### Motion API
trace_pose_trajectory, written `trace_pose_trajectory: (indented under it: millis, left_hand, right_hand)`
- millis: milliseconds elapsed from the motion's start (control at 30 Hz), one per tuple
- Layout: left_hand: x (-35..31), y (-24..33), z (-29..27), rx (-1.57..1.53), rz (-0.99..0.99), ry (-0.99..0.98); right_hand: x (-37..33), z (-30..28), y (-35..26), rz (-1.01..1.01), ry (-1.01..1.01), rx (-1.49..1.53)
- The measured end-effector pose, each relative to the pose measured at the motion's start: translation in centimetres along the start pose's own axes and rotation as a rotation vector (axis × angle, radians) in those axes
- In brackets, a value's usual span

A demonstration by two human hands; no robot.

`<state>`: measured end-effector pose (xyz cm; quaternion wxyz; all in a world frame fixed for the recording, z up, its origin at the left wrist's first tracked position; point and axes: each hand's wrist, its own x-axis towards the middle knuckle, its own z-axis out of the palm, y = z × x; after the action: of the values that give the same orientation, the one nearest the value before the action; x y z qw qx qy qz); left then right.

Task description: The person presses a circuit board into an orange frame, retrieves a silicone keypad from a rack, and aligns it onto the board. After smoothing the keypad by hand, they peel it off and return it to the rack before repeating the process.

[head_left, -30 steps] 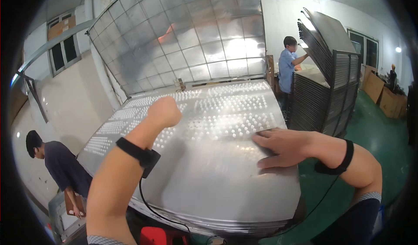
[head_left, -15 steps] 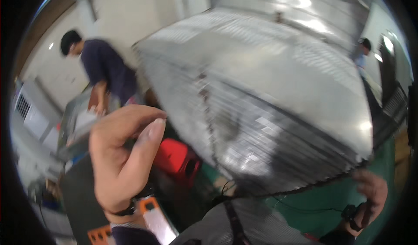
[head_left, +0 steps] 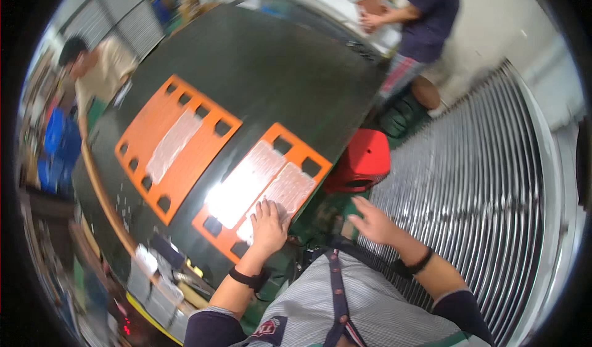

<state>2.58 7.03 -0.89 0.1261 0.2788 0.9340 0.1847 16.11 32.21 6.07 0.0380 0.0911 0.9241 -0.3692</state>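
Note:
My left hand [head_left: 269, 228] lies at the near end of an orange panel [head_left: 297, 152] with square cut-outs, fingers apart. Its fingertips reach over one of two pale rectangular areas on it; the brighter pale area [head_left: 242, 183] glares with reflected light, the pinkish-white textured one [head_left: 288, 190] is beside it. Whether the fingers press on it or hover, I cannot tell. To the left lies another orange panel [head_left: 206, 151] with a single pale strip [head_left: 176, 145] along its middle. My right hand [head_left: 374, 222] hangs beside the table, slightly blurred, fingers apart, holding nothing.
Both panels rest on a dark table [head_left: 271, 69]. A red stool [head_left: 365, 156] stands beyond my right hand, with a large ridged metal surface [head_left: 456, 180] to the right. One person [head_left: 431, 20] handles a brown piece at the back; another person [head_left: 105, 69] is at the left. Tools [head_left: 176, 254] line the near-left edge.
The view has swung left and down, from the big metal surface to the table. My left hand has gone from raised and curled to spread over the near orange panel.

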Motion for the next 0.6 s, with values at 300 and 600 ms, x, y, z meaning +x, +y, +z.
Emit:
trace_pose_trajectory:
  millis: [300,600]
  left_hand:
    - [-4.2,-1.0,4.3,0.168,-0.332,0.11]
    - [-0.8,3.0,6.4,0.081,-0.75,0.167]
  right_hand:
    - [13.8,14.5,-2.6,-0.844,-0.373,-0.296]
    - [17.5,9.4,1.6,-0.556,-0.342,-0.594]
